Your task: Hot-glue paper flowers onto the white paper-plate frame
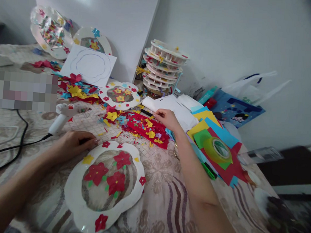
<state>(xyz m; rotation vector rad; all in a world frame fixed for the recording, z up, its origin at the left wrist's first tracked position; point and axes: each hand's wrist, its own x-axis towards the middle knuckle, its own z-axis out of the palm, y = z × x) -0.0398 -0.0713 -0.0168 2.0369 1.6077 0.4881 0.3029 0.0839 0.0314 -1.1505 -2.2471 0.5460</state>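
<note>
A white scalloped paper frame (73, 185) lies flat in front of me, with a clear middle decorated with red paper flowers (116, 183) and green dots. My left hand (76, 144) rests on the cloth at the frame's upper left edge, fingers loosely bent and fingertips beside the rim, holding nothing visible. Further off, my right hand (167, 119) reaches over the scraps, its thumb and fingers pinched at the near end of a black pen (145, 112). Below the pen sits a red sheet (140, 129) strewn with yellow paper flowers and cuttings.
A white glue gun (59, 119) with a black cord stands at left. Behind are a smaller decorated frame (133, 102), a drawn white sheet (91, 66) and a tiered white paper structure (161, 68). Coloured papers (229, 131), a tape roll (220, 148) and a blue bag (237, 108) lie right.
</note>
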